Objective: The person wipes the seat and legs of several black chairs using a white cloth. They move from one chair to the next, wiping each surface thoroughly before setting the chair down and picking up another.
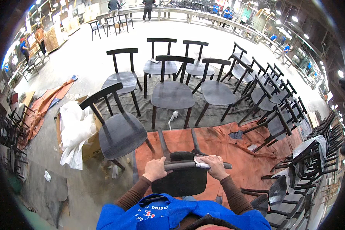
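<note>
Here, left hand (155, 169) grips curved dark rail (178, 166) of black wooden chair (180, 184) near left edge of orange fabric tarp (214, 143); right hand (214, 165) clamps crumpled white cloth (200, 164) there. Lopsided pressing could tip chair.

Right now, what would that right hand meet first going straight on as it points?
The right hand would likely first meet the white cloth it holds against the dark chair rail; depth beyond is unclear.
</note>
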### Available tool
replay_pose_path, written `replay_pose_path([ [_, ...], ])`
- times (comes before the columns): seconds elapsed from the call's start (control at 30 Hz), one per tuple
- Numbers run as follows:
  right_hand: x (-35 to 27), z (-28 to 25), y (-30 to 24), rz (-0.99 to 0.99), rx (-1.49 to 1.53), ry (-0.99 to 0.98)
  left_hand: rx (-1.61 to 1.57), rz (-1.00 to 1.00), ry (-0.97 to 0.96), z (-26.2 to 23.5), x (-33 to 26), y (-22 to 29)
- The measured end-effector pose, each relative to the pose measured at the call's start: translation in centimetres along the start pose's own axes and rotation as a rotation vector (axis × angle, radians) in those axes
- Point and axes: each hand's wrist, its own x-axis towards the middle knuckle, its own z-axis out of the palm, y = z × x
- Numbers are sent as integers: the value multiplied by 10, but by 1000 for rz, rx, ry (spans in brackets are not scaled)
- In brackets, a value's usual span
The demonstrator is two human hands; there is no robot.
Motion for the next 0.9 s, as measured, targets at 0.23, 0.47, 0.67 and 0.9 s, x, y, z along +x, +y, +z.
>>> replay_pose_path([
  [0.23, 16, 36, 5, 12, 429, -195, -97, 79, -122, 20, -64, 13],
  [0.47, 58, 130, 40, 152, 603, -306, -102, 57, -65, 38, -94, 21],
  [0.67, 67, 197, 81, 162, 333, -330, -112, 19, -161, 41, -108, 28],
  [0.9, 61, 248, 37, -173, -136, -481, -113, 11, -138, 39, -121, 31],
])
